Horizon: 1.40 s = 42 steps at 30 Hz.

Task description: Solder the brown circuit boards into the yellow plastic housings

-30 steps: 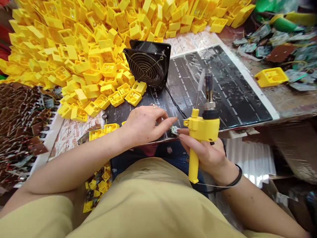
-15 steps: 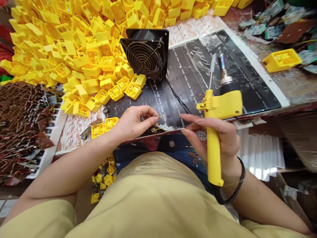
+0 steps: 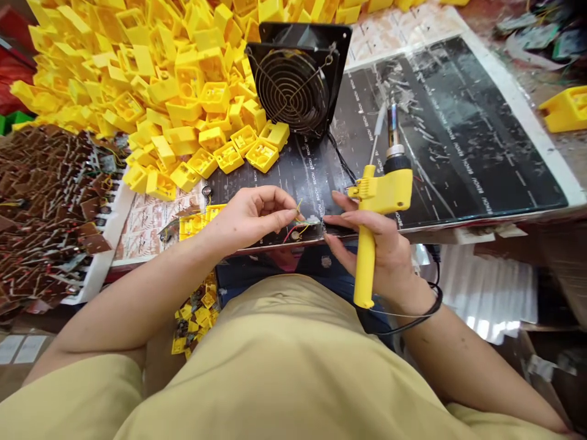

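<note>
My left hand (image 3: 261,214) is closed, thumb and forefinger pinching a thin yellow wire (image 3: 299,206) at the mat's front edge. Beside those fingertips lies a small circuit board (image 3: 312,221), with red and yellow leads and a small round part near it. My right hand (image 3: 387,253) grips a yellow soldering gun (image 3: 365,260) by its upright handle. The gun's metal barrel (image 3: 393,128) and thin feed tube point away from me. My right thumb and fingertips are spread close to the board's right end; whether they touch it I cannot tell.
A black fan (image 3: 296,82) stands on the dark mat (image 3: 440,140), its cable running towards my right hand. Yellow housings (image 3: 183,85) are heaped at the back left, brown circuit boards (image 3: 50,208) at far left. One yellow housing (image 3: 566,110) lies at far right.
My right hand has moved left with the soldering gun, closer to my left hand. The circuit board and red lead show more clearly. The head view has shifted a little.
</note>
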Each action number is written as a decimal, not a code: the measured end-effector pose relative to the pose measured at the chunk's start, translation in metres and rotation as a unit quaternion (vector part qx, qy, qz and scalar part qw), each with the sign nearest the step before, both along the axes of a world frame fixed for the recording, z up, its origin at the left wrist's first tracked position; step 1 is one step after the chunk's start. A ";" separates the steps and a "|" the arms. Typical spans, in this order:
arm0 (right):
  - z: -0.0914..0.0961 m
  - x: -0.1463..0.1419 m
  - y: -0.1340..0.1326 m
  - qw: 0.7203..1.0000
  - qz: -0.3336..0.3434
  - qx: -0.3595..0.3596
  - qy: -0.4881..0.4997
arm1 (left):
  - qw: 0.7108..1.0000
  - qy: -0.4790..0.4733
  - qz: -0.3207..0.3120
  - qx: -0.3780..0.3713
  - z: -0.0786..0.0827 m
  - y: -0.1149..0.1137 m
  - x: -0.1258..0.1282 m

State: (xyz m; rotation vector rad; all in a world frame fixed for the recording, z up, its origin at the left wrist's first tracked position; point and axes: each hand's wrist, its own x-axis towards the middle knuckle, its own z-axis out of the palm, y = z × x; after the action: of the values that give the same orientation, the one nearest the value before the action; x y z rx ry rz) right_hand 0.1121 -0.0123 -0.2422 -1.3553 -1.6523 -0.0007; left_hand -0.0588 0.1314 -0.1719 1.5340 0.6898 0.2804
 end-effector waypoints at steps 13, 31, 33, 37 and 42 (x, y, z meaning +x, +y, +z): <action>-0.002 -0.046 0.028 0.988 -0.121 0.031 -0.090 | 0.989 -0.064 0.100 0.084 -0.014 0.004 0.006; 0.013 0.005 0.026 0.983 -0.085 -0.019 -0.159 | 0.792 0.130 -0.225 0.553 -0.011 0.035 0.030; 0.011 0.002 0.026 0.986 -0.063 -0.029 -0.154 | 0.800 0.139 -0.222 0.540 -0.012 0.034 0.031; 0.013 0.015 0.027 0.988 -0.003 -0.056 -0.142 | 0.809 0.137 -0.221 0.527 -0.012 0.031 0.031; 0.020 0.039 0.030 0.983 0.071 -0.098 -0.136 | 0.798 0.110 -0.207 0.555 -0.017 0.026 0.029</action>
State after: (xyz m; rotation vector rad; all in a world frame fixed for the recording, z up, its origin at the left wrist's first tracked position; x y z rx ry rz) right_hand 0.1507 0.0180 -0.2225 -1.4291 -2.0210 0.0663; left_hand -0.0296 0.1575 -0.1886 2.8356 0.3086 0.1659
